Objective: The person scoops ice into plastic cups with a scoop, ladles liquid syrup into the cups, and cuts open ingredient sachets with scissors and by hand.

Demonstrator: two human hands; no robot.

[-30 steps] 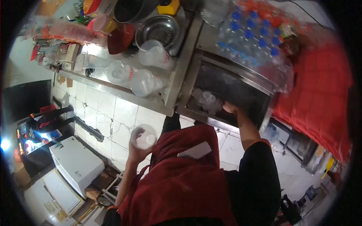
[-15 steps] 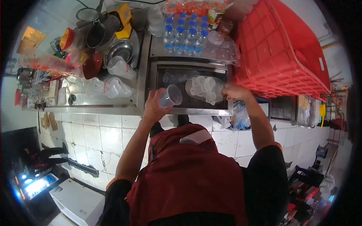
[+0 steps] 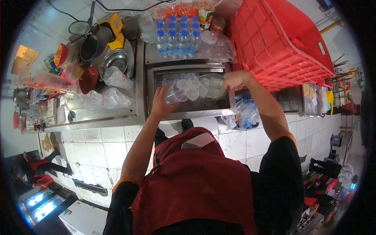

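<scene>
From where I stand, the person's left hand (image 3: 163, 105) has its fingers closed around a clear plastic cup (image 3: 171, 96), which leans with its mouth toward the other hand. The right hand (image 3: 237, 80) is clenched at the near end of a clear scoop (image 3: 216, 87); its grip is hidden under the curled fingers, so I can't tell how they sit on it. The scoop reaches from those fingers toward the cup, and ice (image 3: 190, 87) is heaped between the two, right at the cup's mouth. I can't make out how much of it is inside the cup.

Both hands are over a metal bin (image 3: 203, 114) sunk into the counter, the left fingers at its left side and the right fingers at its right edge. Just beyond the fingers, past the bin, a pack of water bottles (image 3: 178, 41) with blue caps stands upright, with a can (image 3: 206, 14) behind it to the right. A big red crate (image 3: 274, 47) rises beside and beyond the right fingers, and some plastic bags (image 3: 247, 112) lie below that wrist, outside the bin. Well to the left of the left fingers, a few clear cups (image 3: 116, 98) rest tilted on the steel worktop (image 3: 121, 116), near a metal bowl (image 3: 114, 61).
</scene>
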